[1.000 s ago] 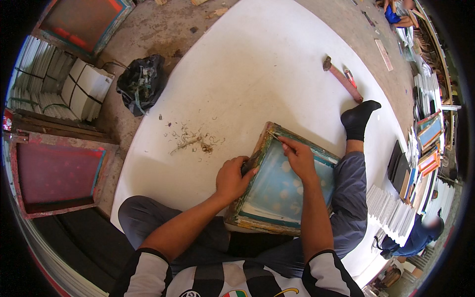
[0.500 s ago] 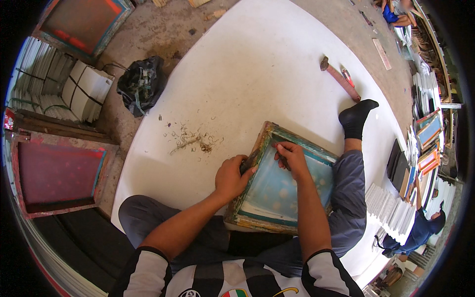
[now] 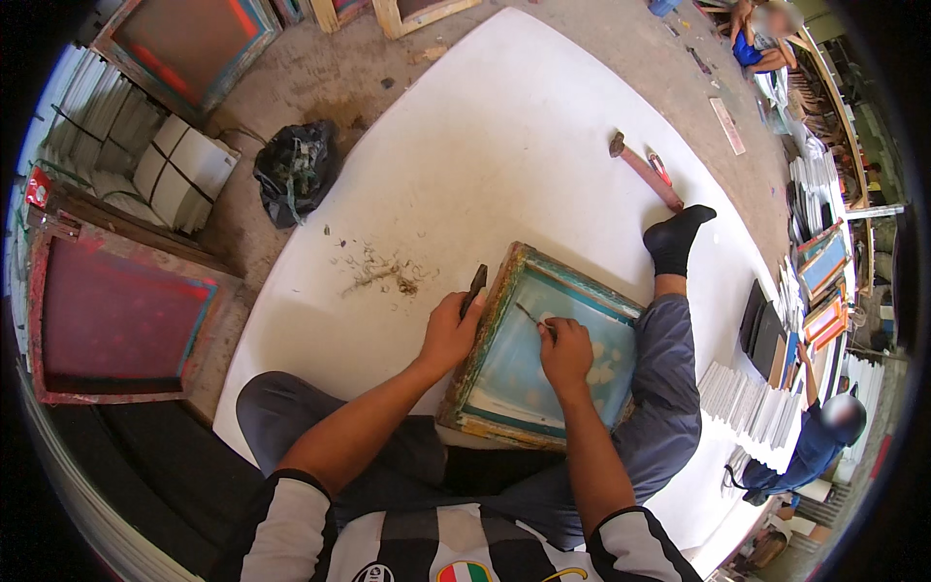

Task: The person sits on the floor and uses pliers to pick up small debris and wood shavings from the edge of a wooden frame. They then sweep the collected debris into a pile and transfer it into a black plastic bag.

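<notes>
Across my lap leans a screen-printing frame [image 3: 592, 389], with a paint-stained wooden border and pale blue mesh. My left hand [image 3: 449, 333] is closed on a dark, narrow tool [image 3: 475, 287] just left of the frame's left rail. The tool points up past the thumb; its kind is not clear. My right hand [image 3: 565, 351] is over the mesh, fingers pinched on a thin, dark, pointed piece [image 3: 525, 311] that sticks out toward the upper left. Whether its tip touches the mesh I cannot tell. Curled scraps [image 3: 383, 274] lie on the white board left of the frame.
A hammer [image 3: 648, 175] and a red cutter [image 3: 659, 170] lie beside my socked foot [image 3: 676, 240] on the white board [image 3: 427, 145]. A black plastic bag [image 3: 296, 175] and a red-meshed frame [image 3: 121, 315] are at left. Another person [image 3: 810, 451] is at far right.
The dark tool now shows above my left hand, which has come off the frame's rail. My right hand has moved lower over the mesh, and its thin piece now shows. The view has shifted slightly.
</notes>
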